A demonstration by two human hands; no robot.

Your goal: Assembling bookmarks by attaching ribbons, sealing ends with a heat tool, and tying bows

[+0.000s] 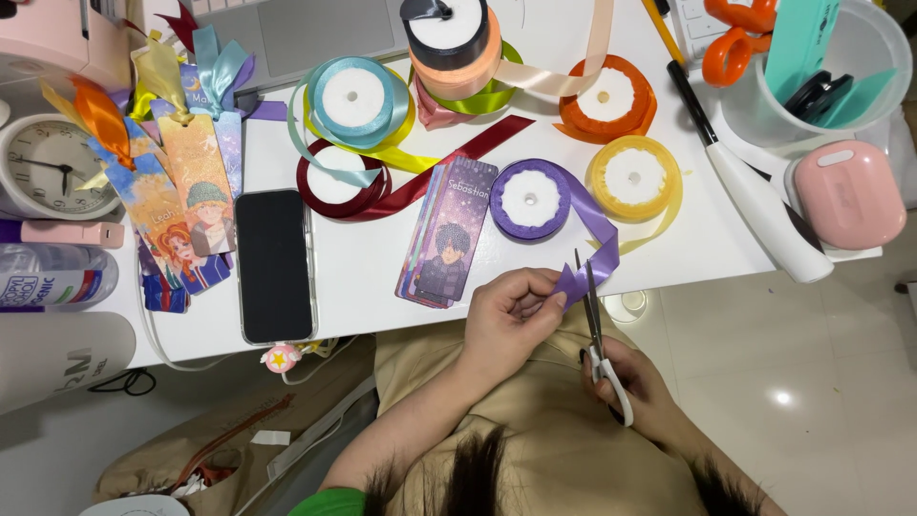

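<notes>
Purple ribbon (573, 280), trailing from its spool (531, 199) on the white table (363, 268), is pinched at its free end between thumb and fingers of the left hand (511, 315). Right hand (626, 377) is closed through the handles of white scissors (597, 334), whose slightly parted blades straddle the ribbon just beside the left fingertips. Both hands hover at the table's near edge. Nearby lie a stack of bookmarks (447, 232), a black phone (274, 265) and further spools. Pale floor tiles (793, 382) show to the right.
</notes>
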